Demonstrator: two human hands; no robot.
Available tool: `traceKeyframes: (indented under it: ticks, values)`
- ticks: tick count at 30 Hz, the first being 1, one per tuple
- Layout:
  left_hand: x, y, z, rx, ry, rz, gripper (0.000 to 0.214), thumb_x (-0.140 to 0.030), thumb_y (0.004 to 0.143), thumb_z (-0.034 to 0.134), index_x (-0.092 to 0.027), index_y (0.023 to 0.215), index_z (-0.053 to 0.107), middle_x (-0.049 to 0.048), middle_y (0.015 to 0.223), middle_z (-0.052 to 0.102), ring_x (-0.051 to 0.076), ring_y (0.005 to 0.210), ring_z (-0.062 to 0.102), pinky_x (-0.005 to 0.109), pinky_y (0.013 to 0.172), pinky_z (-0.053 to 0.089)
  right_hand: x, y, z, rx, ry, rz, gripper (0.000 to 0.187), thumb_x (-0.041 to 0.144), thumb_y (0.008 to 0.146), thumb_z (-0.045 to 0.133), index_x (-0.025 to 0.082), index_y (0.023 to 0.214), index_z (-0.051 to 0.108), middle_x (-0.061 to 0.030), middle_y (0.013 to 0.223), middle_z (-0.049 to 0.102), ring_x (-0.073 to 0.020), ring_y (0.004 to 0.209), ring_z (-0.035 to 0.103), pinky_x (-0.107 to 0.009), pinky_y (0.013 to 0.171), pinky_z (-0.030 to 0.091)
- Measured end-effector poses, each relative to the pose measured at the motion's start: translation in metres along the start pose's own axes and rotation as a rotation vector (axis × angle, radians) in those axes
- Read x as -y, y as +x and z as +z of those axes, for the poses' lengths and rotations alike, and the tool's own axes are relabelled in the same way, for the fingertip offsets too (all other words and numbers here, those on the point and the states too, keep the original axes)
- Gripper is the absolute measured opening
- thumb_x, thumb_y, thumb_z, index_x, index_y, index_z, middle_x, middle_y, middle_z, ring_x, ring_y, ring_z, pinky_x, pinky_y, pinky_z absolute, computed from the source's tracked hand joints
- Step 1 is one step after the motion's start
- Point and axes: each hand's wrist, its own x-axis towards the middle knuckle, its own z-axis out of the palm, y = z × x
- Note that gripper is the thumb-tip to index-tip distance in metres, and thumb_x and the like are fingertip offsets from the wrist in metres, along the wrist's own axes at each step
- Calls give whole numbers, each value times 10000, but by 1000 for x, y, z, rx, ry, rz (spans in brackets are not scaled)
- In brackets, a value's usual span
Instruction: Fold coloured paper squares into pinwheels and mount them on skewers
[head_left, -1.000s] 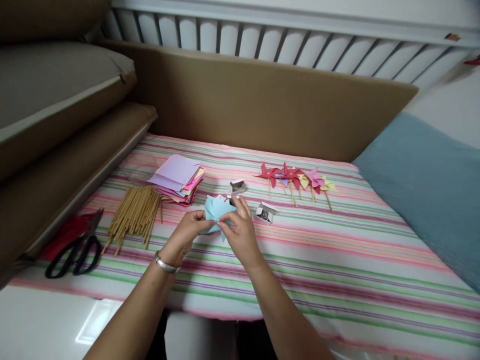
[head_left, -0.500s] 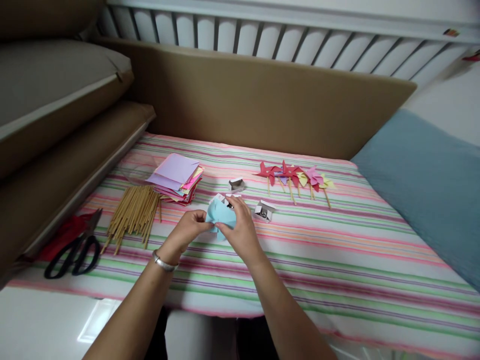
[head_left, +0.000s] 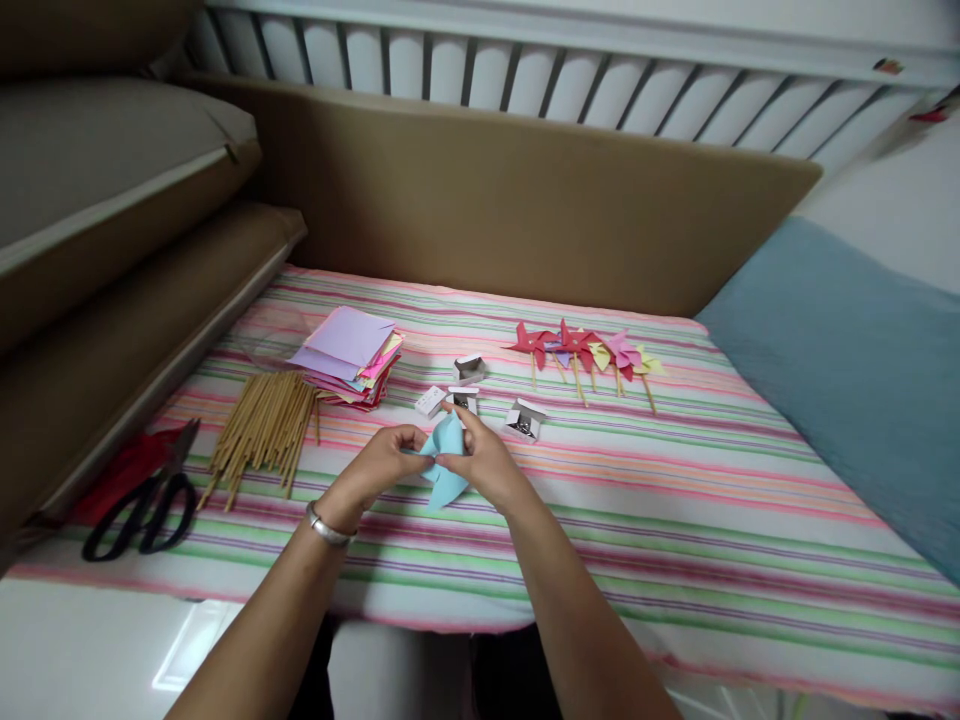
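Both hands pinch a light blue paper piece just above the striped cloth. My left hand, with a silver bangle on its wrist, grips the paper's left side. My right hand grips its right side, fingers closed on a fold. Just beyond the hands lie small white boxes, one holding metal pieces. A stack of coloured paper squares and a bundle of wooden sticks lie to the left.
Several finished paper pinwheels on sticks lie at the back right. Black scissors rest on red paper at the far left. Brown cushions rise on the left and behind; a blue cushion is on the right.
The blue paper has been turned and folded narrower between the hands, which came slightly nearer to me. A small white box behind them now shows.
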Motion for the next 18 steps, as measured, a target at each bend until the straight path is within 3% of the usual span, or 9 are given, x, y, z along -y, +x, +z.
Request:
traceKeyframes:
  ticks: [4, 8, 13, 16, 18]
  values:
    - [2, 1, 6, -106, -333, -21, 337, -244, 594, 749, -200, 913, 651, -23, 736, 645, 119, 653, 584, 254, 655, 441, -1, 6, 2, -158, 235, -26, 670, 182, 570, 695, 224, 1202, 477, 26, 776, 624, -140, 663, 578, -239, 589, 468]
    - [15, 5, 19, -80, -489, -51, 287, -277, 588, 775, -144, 828, 692, 26, 739, 696, 122, 651, 606, 245, 671, 447, -7, 11, 10, -296, 321, -109, 606, 204, 569, 698, 222, 1140, 498, 22, 799, 652, -156, 695, 606, -248, 609, 479]
    - [22, 8, 26, -180, -509, -63, 279, -260, 558, 788, -121, 786, 707, 36, 689, 707, 119, 590, 596, 226, 601, 429, -11, 12, 17, -314, 269, -123, 568, 237, 609, 689, 220, 1145, 503, 0, 836, 675, -172, 714, 623, -277, 632, 505]
    - [16, 9, 19, -246, -505, -75, 248, -232, 542, 773, -115, 747, 697, 23, 636, 690, 113, 548, 578, 221, 564, 417, -10, 10, 11, -285, 190, -84, 575, 312, 687, 656, 202, 1218, 466, -17, 801, 674, -183, 703, 632, -306, 640, 519]
    - [11, 9, 10, -300, -508, -80, 212, -211, 524, 761, -117, 697, 683, 7, 591, 669, 108, 520, 559, 215, 531, 398, -7, 7, 6, -330, 29, -130, 575, 346, 757, 597, 199, 1284, 422, -32, 830, 667, -187, 737, 635, -337, 688, 525]
